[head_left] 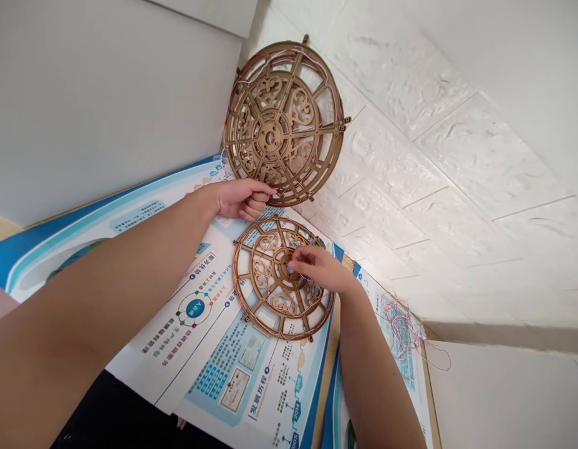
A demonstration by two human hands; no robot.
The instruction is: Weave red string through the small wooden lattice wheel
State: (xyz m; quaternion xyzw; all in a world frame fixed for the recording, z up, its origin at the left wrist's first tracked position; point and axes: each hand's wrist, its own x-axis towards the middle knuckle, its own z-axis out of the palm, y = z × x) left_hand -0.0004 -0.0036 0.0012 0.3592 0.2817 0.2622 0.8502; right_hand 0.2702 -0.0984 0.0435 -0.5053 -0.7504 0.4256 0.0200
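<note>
A bronze-coloured round openwork frame (271,138) with spokes and scroll patterns leans against the wall; it looks like several stacked together. Red and white thin wires run along its rim. At its lower edge is my left hand (245,199), fingers curled and the tips close to the rim; anything pinched there is hidden. A second such frame (282,299) lies flat on the printed poster sheet (176,349), with wires around its rings. Over its hub, my right hand (320,267) has thumb and fingers pinched together; what they hold is too small to make out.
A loose tangle of pink and white wire (403,330) lies on the right poster board. Behind stands a white brick-pattern wall (438,156). A grey panel (106,93) rises at the left, and a white surface (504,393) is at the lower right.
</note>
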